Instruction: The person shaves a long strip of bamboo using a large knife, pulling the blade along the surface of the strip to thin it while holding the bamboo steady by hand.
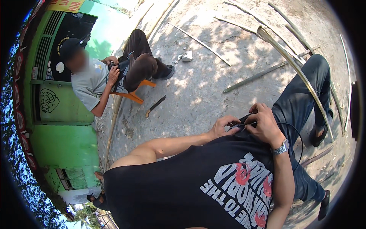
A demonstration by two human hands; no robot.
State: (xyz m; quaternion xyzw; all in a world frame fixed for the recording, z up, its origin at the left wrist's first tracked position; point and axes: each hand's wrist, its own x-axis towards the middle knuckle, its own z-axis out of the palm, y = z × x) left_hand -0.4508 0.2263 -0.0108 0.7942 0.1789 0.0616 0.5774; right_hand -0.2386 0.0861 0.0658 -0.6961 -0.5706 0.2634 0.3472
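At my waist, just below the hem of my black shirt (183,179), both hands come together over a small dark item that is mostly hidden by the fingers. My left hand (224,128) has its fingers curled and closed against it. From the other side my right hand (266,124) pinches the same spot, thumb and forefinger bent inward; its wrist wears a silver watch (281,147). A thin black cable (299,136) runs out from beside the right hand and loops down past my dark trousers (301,97).
A long split bamboo pole (305,81) slants across my leg. More bamboo poles (259,74) lie on the concrete ground. A machete (156,106) lies near an orange stool (131,95), where another person (91,82) sits handling something dark. White rubble (187,56) lies beyond.
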